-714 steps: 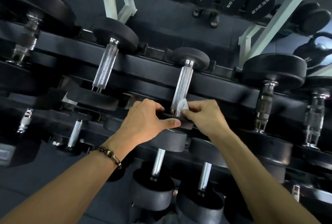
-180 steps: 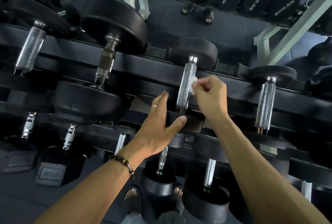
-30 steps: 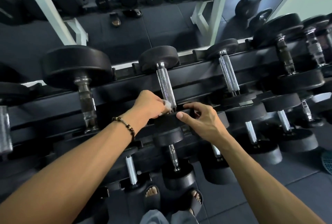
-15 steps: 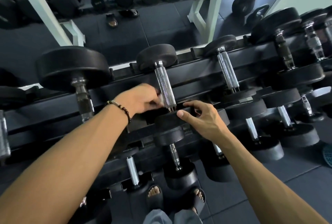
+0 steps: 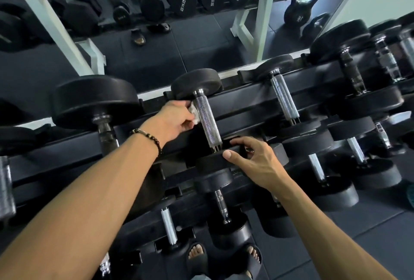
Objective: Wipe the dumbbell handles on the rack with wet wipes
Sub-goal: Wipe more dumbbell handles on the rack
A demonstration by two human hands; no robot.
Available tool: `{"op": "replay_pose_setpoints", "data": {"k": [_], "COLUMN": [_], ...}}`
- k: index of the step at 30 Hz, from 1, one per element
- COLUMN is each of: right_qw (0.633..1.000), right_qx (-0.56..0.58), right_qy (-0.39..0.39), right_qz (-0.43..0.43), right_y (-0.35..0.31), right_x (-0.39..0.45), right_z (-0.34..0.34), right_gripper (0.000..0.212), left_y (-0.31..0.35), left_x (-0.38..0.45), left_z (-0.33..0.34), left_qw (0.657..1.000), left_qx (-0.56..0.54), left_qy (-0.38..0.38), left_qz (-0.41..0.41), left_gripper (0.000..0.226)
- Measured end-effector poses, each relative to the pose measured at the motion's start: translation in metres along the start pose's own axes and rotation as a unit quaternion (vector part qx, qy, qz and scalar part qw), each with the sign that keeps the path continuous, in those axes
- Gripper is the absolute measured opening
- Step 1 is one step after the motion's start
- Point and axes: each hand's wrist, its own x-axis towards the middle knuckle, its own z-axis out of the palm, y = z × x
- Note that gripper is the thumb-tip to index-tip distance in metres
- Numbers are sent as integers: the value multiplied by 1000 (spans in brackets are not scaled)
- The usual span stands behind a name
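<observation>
black rack (image 5: 257, 98) fills the frame. my left hand (image 5: 173, 118) pinches the wet wipe (image 5: 194, 111) against the middle handle (image 5: 207, 120); right hand (image 5: 255, 160) grips its near end (fingers curled). wipe could slip off.

On the top rail of the rack (image 5: 251, 100) we see our left hand (image 5: 172, 120) pressing the wet wipe (image 5: 194, 112) against the left side of the dumbbell handle (image 5: 206, 120), our right hand (image 5: 253, 160) on its near weight head (image 5: 215, 162).
</observation>
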Motion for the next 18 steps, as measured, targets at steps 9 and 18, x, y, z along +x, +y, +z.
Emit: {"op": "replay_pose_setpoints", "data": {"k": [9, 18], "right_qw": [1000, 1000], "right_qx": [-8, 5], "right_qy": [2, 11], "right_qz": [12, 18], "right_y": [-3, -1], "right_x": [2, 1], "right_z": [0, 2], "right_gripper": [67, 66], "left_y": [-3, -17], "left_x": [17, -1], "left_z": [-1, 1], "left_qw": [986, 993], "left_qx": [-163, -116], "left_qy": [6, -12], "left_qz": [-24, -31], "left_gripper": [32, 28]}}
